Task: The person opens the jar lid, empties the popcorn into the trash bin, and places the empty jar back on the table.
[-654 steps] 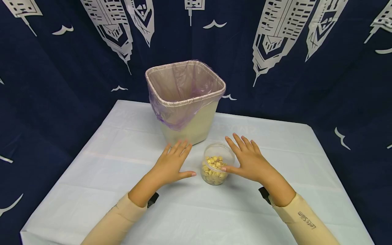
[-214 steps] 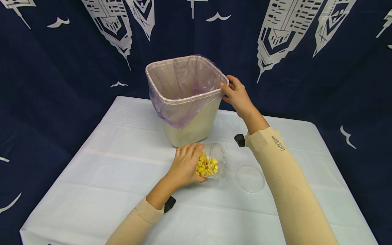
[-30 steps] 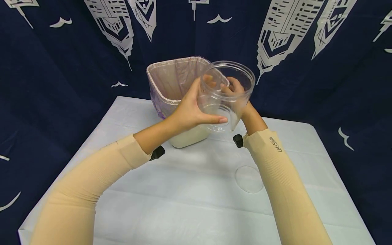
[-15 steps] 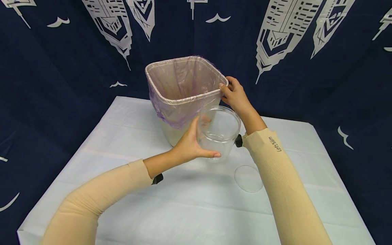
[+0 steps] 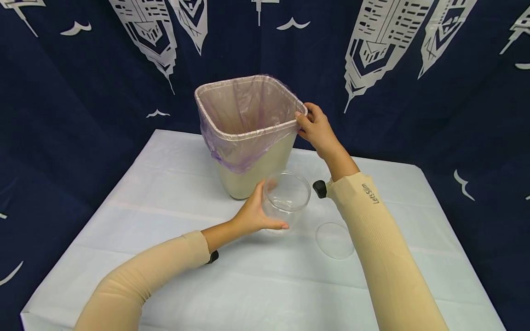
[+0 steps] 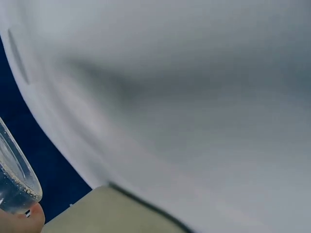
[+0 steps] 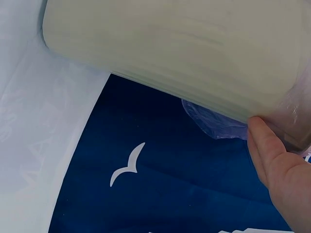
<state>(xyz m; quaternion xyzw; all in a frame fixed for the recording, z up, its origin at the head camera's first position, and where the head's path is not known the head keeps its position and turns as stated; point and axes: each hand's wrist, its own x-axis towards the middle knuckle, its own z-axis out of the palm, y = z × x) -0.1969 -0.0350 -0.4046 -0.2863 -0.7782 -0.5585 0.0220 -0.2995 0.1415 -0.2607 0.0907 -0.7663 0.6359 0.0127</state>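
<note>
My left hand (image 5: 250, 217) grips a clear plastic jar (image 5: 288, 195) around its side, thumb in front and fingers behind. The jar is upright with its mouth uncovered; whether its base touches the table, I cannot tell. Fine crumbs cling to the jar (image 6: 19, 182) in the left wrist view. At the bin's right corner, my right hand (image 5: 319, 131) pinches the rim, thumb over the liner. The pale bin (image 5: 236, 181) stands upright, lined with a thin purple bag (image 5: 240, 156); its floor is hidden. A clear round lid (image 5: 334, 241) lies flat, right of the jar.
A white cloth (image 5: 198, 285) covers the table, whose back edge runs just behind the bin. Dark blue curtain (image 5: 83, 115) with white printed buildings hangs behind and on both sides.
Over the last second my left hand has lowered the jar from beside the bin's rim towards the table. Popcorn seen in the jar earlier is gone from it. My right hand stays on the rim.
</note>
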